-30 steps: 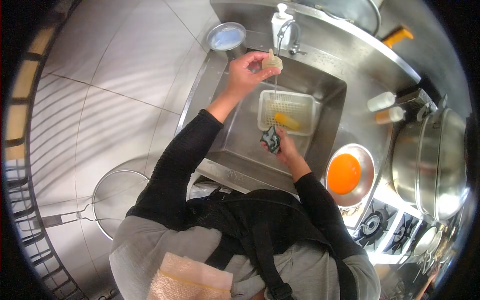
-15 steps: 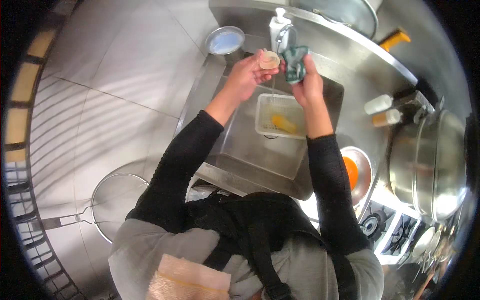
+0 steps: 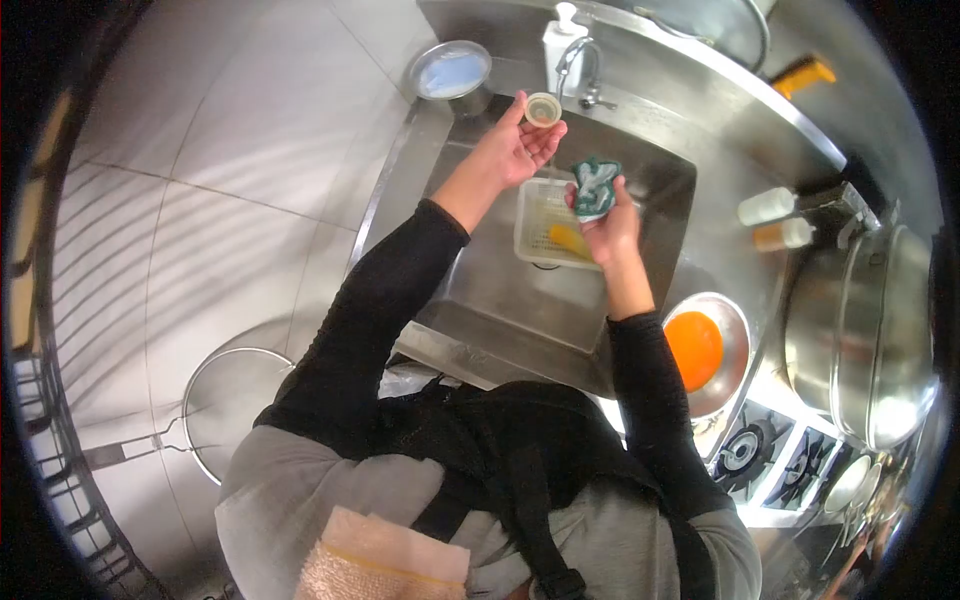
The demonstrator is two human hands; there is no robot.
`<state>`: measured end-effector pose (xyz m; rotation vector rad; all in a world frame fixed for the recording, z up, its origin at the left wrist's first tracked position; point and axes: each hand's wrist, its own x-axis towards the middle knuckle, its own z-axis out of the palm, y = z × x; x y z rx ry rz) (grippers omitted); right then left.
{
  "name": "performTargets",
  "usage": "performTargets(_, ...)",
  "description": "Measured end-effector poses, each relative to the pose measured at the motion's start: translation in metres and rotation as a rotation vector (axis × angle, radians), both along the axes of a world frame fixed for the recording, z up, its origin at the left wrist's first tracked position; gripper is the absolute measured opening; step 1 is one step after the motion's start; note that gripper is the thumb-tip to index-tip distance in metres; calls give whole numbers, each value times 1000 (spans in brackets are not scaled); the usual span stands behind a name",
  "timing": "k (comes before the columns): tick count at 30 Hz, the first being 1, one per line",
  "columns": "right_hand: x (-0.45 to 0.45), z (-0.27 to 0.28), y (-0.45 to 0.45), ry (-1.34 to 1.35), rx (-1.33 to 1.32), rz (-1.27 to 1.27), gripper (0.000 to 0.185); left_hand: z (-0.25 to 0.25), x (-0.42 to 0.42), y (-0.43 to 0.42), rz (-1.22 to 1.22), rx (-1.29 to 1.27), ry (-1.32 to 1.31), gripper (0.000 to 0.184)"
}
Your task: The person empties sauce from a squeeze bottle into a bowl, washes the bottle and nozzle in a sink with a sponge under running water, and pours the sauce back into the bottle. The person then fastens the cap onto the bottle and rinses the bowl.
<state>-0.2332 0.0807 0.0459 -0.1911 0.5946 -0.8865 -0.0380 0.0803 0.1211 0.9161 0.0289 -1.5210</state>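
My left hand [image 3: 512, 152] grips a small round translucent cup [image 3: 543, 111] between thumb and fingers, its opening facing me. The cup is at the spout of the curved metal faucet [image 3: 573, 62]; whether water is running I cannot tell. Lower and to the right, my right hand [image 3: 613, 238] is closed round a crumpled green scouring pad [image 3: 596, 188] with whitish patches, possibly suds. Both hands are over the steel sink [image 3: 520, 320]. Beneath them in the sink sits a white plastic basket [image 3: 522, 232] with a yellow item [image 3: 569, 239] inside, partly hidden by my right hand.
A white pump bottle [image 3: 562, 50] stands behind the sink, left of the faucet. At the back left corner is a metal container [image 3: 468, 99] with something pale blue inside. A metal bowl [image 3: 737, 345] holding something orange and a gas stove [image 3: 745, 452] are to the right.
My right hand has moved down toward me with the scouring pad, away from the cup. My left hand has shifted slightly up and right, turning the cup's opening toward me.
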Motion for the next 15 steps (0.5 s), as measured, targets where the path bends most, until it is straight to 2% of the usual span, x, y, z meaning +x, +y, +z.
performTargets(1,-1,-2,3,5,21,1,44,-6,1,-9,-11,-1,5,57)
performTargets(4,2,-11,16,123,74,75,48,-38,12,-50,-167,-82,-172,39)
performTargets(5,1,-11,24,162,139,116,49,-65,20,-70,-240,-175,-160,39)
performTargets(7,3,-32,42,239,181,113,47,-48,-6,-73,-265,-25,-982,39)
performTargets(8,1,-40,54,270,151,162,45,-41,-16,-74,-296,-62,-1311,42)
performTargets(9,-1,-49,67,297,119,221,43,-35,-26,-76,-294,-80,-1196,45)
performTargets(11,-2,-74,92,310,121,383,40,-75,-36,-87,-631,142,-546,47)
performTargets(13,1,-99,121,299,196,380,40,-74,-97,-59,-850,32,-979,48)
performTargets(15,3,-109,138,279,279,394,41,-91,-151,-52,-748,-268,-1073,48)
